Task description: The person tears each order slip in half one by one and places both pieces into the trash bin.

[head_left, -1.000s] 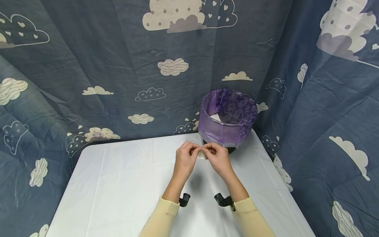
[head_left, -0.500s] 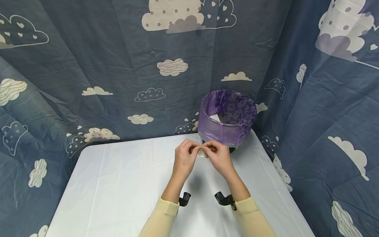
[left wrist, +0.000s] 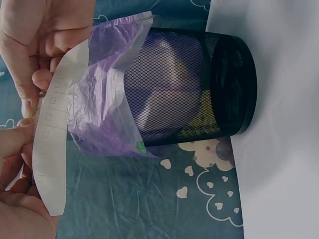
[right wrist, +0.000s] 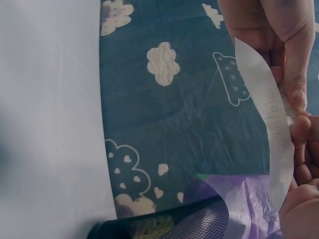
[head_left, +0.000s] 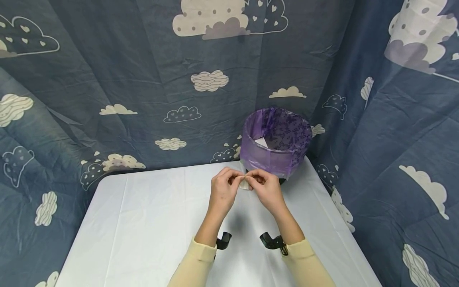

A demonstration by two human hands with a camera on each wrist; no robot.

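A strip of white paper [left wrist: 50,124] printed with a row of small squares hangs between the two hands, bowed along its length. Up close in the left wrist view, the left hand [left wrist: 20,174] pinches its upper edge with thumb and fingers. Thumb-tip to thumb-tip with it, the right hand [right wrist: 304,159] pinches the same edge. In the head view the left hand [head_left: 224,189] and right hand [head_left: 265,189] meet above the white table, just in front of the bin. Most of the paper [head_left: 244,184] is covered by the fingers there.
Behind the hands, at the table's back right, stands a black mesh bin [left wrist: 164,84] lined with a purple bag [head_left: 265,159]. A white piece of paper [head_left: 261,142] lies inside it. Cloud-patterned curtains [head_left: 143,79] enclose the white-covered table [head_left: 150,223].
Both hands have risen very slightly in the head view, the paper still pinched between them. The bin has not moved.
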